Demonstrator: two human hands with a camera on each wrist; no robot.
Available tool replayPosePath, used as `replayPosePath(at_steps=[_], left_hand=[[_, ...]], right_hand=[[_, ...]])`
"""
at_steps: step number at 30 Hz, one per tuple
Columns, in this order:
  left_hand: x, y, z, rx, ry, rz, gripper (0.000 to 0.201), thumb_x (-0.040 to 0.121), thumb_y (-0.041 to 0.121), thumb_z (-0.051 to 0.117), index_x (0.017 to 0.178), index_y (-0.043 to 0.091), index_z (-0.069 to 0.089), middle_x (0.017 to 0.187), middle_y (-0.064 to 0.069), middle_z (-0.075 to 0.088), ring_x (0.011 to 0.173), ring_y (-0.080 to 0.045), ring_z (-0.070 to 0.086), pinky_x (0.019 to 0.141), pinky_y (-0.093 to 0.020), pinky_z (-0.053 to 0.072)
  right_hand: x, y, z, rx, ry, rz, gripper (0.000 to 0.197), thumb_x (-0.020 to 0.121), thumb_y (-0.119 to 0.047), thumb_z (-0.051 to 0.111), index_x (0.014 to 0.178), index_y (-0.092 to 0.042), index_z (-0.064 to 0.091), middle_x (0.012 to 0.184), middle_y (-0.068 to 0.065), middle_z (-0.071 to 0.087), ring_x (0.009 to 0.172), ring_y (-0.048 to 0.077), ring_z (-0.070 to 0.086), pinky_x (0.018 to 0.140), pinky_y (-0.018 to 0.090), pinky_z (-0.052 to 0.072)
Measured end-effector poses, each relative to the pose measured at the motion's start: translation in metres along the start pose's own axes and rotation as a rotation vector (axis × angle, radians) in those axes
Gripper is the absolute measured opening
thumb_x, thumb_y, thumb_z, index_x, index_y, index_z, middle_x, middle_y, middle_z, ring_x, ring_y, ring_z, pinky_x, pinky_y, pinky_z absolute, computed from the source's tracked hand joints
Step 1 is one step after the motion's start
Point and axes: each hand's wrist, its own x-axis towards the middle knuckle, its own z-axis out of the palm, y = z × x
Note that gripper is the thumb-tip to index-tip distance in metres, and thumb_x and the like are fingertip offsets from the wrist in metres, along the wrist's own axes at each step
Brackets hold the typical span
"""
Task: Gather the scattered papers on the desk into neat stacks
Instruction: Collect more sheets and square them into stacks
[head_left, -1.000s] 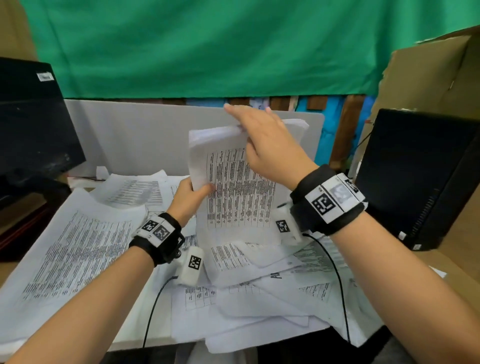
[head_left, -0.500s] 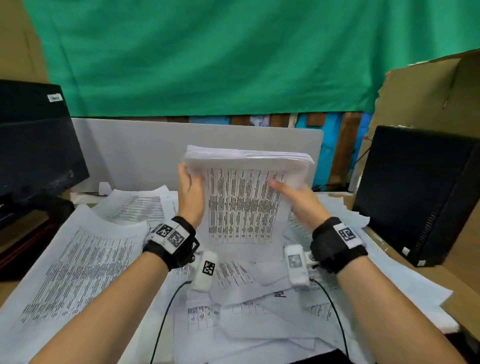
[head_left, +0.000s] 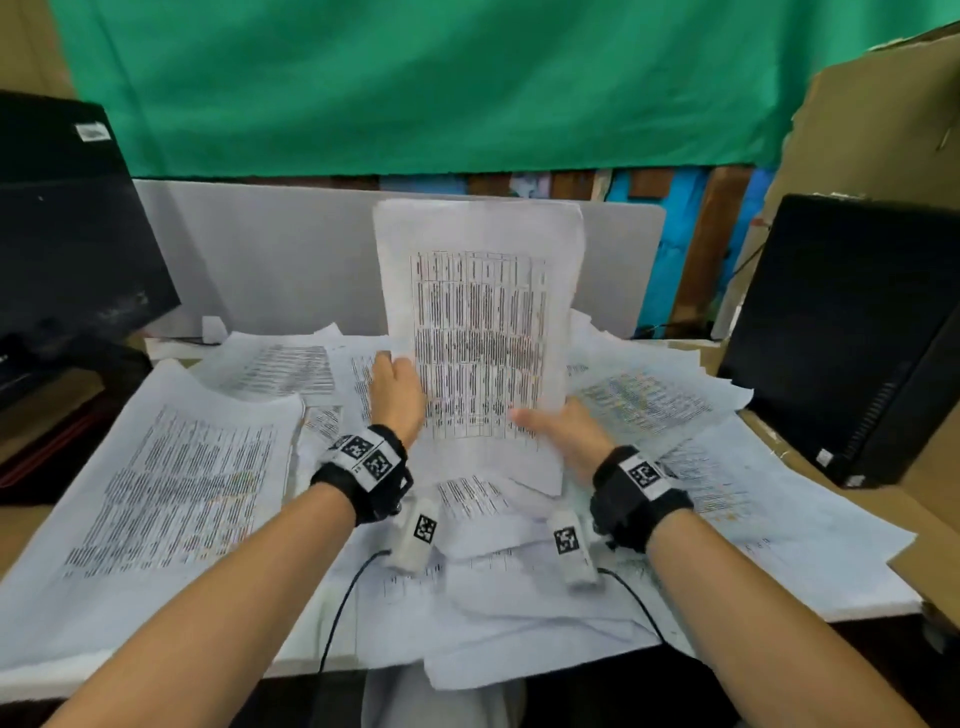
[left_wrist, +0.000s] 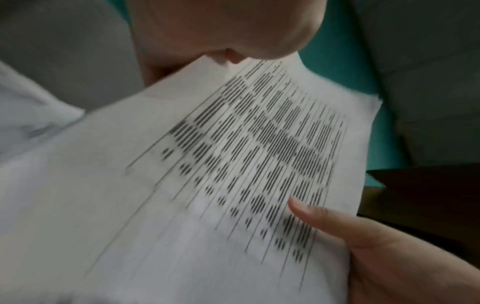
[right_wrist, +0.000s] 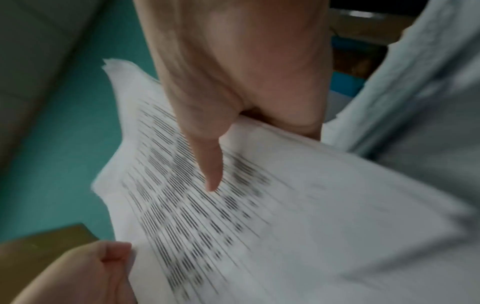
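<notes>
Squaring-up is the step in hand: the bundle of printed sheets (head_left: 480, 332) stands upright over the middle of the worktop (head_left: 878, 597), left hand (head_left: 397, 400) clamped on its left edge, right hand (head_left: 563, 434) pinching its lower right. Next, I judge, tap it even and lay it down, but loose papers (head_left: 171, 478) cover every landing spot, hemmed by a monitor (head_left: 67, 234) and a black computer case (head_left: 852, 332).

The held sheets (head_left: 478, 332) are thin matt white paper with printed tables, slightly frayed at the top edge. The sheets strewn at the lower left (head_left: 171, 483) are the same paper. Upper frame: a matt green cloth (head_left: 441, 83). Right: dull brown cardboard (head_left: 872, 119) and a matt black case (head_left: 852, 332).
</notes>
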Motion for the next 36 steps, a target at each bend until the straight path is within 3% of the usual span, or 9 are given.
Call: replayPosePath(at_steps=[2, 5, 10, 13, 18, 21, 25, 30, 36], left_hand=[[0.001, -0.014, 0.006, 0.002, 0.031, -0.058, 0.04, 0.1, 0.016, 0.024, 0.133, -0.001, 0.04, 0.104, -0.007, 0.057, 0.094, -0.025, 0.056, 0.084, -0.035, 0.044], [0.011, -0.011, 0.009, 0.011, 0.017, -0.01, 0.027, 0.102, 0.017, 0.027, 0.114, 0.002, 0.047, 0.078, 0.003, 0.046, 0.067, -0.011, 0.044, 0.069, -0.029, 0.034], [0.057, -0.027, 0.0, 0.265, -0.341, -0.147, 0.032, 0.093, 0.001, 0.039, 0.118, -0.009, 0.056, 0.103, -0.016, 0.06, 0.105, -0.036, 0.06, 0.072, -0.029, 0.047], [0.087, -0.06, -0.022, 0.391, -0.197, -0.352, 0.051, 0.087, 0.019, 0.057, 0.132, -0.004, 0.049, 0.13, -0.019, 0.057, 0.116, -0.036, 0.057, 0.096, -0.04, 0.049], [0.09, -0.086, -0.046, 0.379, -0.204, -0.464, 0.063, 0.082, 0.04, 0.065, 0.13, 0.002, 0.051, 0.125, -0.015, 0.059, 0.109, -0.033, 0.059, 0.097, -0.041, 0.048], [0.095, -0.096, -0.041, 0.289, -0.335, -0.457, 0.061, 0.079, 0.034, 0.072, 0.13, 0.005, 0.054, 0.13, -0.008, 0.058, 0.114, -0.031, 0.058, 0.098, -0.038, 0.046], [0.158, -0.17, -0.028, 0.315, -0.428, -0.348, 0.09, 0.048, 0.039, 0.084, 0.129, 0.013, 0.056, 0.127, -0.009, 0.063, 0.112, -0.027, 0.06, 0.1, -0.046, 0.047], [0.088, -0.06, -0.043, 0.503, -0.133, -0.2, 0.069, 0.075, 0.019, 0.072, 0.134, 0.005, 0.038, 0.124, -0.01, 0.052, 0.116, -0.03, 0.052, 0.097, -0.041, 0.046], [0.067, -0.051, -0.043, 0.33, -0.361, -0.424, 0.027, 0.088, 0.016, 0.066, 0.109, 0.002, 0.057, 0.094, -0.015, 0.062, 0.063, -0.021, 0.054, 0.052, -0.025, 0.042]], right_hand=[[0.0, 0.008, 0.005, 0.071, 0.019, -0.017, 0.034, 0.084, -0.028, 0.077, 0.114, -0.019, 0.064, 0.114, 0.0, 0.071, 0.104, 0.016, 0.067, 0.107, 0.041, 0.044], [0.013, 0.002, 0.005, 0.18, 0.13, -0.098, 0.038, 0.087, -0.024, 0.074, 0.121, -0.012, 0.065, 0.115, 0.003, 0.072, 0.103, 0.02, 0.069, 0.098, 0.041, 0.052], [0.057, 0.029, -0.011, -0.01, 0.268, 0.007, 0.034, 0.095, -0.013, 0.062, 0.128, -0.006, 0.061, 0.124, 0.009, 0.067, 0.11, 0.026, 0.064, 0.101, 0.042, 0.049], [0.085, 0.07, -0.026, -0.077, 0.301, 0.174, 0.038, 0.094, -0.019, 0.063, 0.127, -0.001, 0.061, 0.124, 0.017, 0.067, 0.112, 0.032, 0.064, 0.101, 0.048, 0.05], [0.083, 0.085, -0.033, -0.007, 0.314, 0.195, 0.041, 0.096, -0.028, 0.063, 0.124, 0.001, 0.06, 0.125, 0.005, 0.061, 0.111, 0.026, 0.06, 0.106, 0.046, 0.046], [0.073, 0.082, -0.033, 0.04, 0.294, 0.173, 0.037, 0.093, -0.021, 0.067, 0.121, 0.003, 0.063, 0.121, 0.015, 0.067, 0.109, 0.032, 0.065, 0.101, 0.047, 0.05], [0.066, 0.081, -0.033, 0.067, 0.237, 0.161, 0.035, 0.087, -0.002, 0.07, 0.121, 0.003, 0.064, 0.119, 0.017, 0.068, 0.108, 0.031, 0.066, 0.099, 0.042, 0.051], [0.065, 0.081, -0.037, 0.138, 0.23, 0.157, 0.035, 0.092, 0.003, 0.061, 0.127, 0.003, 0.059, 0.126, 0.017, 0.064, 0.111, 0.031, 0.063, 0.101, 0.041, 0.049], [0.068, 0.086, -0.037, 0.158, 0.241, 0.153, 0.033, 0.093, -0.001, 0.062, 0.126, 0.004, 0.06, 0.127, 0.019, 0.064, 0.115, 0.034, 0.063, 0.102, 0.045, 0.049]])
